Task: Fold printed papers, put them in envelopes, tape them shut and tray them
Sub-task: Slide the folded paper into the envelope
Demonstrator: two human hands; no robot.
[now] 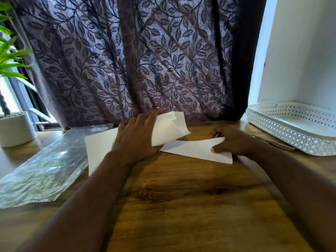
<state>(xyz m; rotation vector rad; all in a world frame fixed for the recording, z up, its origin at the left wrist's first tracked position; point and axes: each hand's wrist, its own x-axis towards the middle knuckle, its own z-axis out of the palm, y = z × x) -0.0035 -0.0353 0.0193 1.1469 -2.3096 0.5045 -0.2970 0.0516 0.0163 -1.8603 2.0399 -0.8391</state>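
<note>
Woodgrain desk had bare room up front; left hand gripped a curled white envelope, right hand pinched flat folded paper.

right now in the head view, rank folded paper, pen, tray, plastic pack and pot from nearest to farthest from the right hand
1. folded paper: pinched by the right hand itself
2. pen: just to the hand's right
3. tray: right edge of the table, beyond the pen
4. plastic pack: across the table, on the left
5. pot: far left corner
</note>
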